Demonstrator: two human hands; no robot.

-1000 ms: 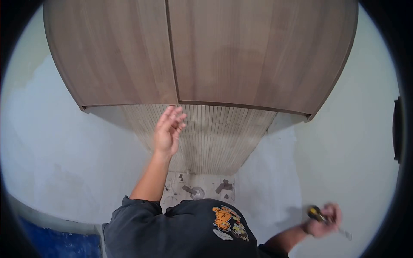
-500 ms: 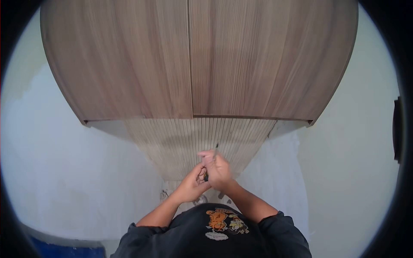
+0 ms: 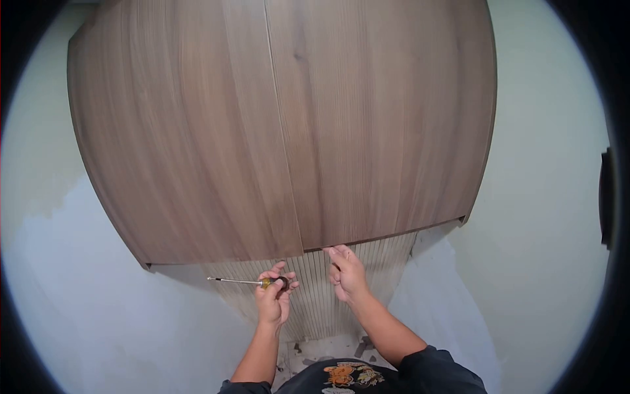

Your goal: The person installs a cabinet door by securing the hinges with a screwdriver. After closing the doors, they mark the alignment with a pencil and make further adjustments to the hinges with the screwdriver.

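Observation:
A screwdriver [image 3: 239, 281] with a dark and yellow handle and a long metal shaft pointing left lies in my left hand [image 3: 272, 295], whose fingers are closed round the handle. My right hand [image 3: 346, 272] is raised to the bottom edge of the right cabinet door [image 3: 367, 164], its fingertips touching that edge near the middle gap and its other fingers curled. The left cabinet door [image 3: 190, 164] hangs beside it, just above my left hand.
Below the doors is a ribbed light panel [image 3: 312, 302]. Pale walls [image 3: 545, 164] stand on both sides, with patchy white areas. A dark object [image 3: 605, 197] is at the far right. Dark scraps [image 3: 365, 347] lie on the floor.
My hands were together near my chest; they have moved apart and up to the cabinet's lower edge. The screwdriver now shows in my left hand. The view has shifted and tilted.

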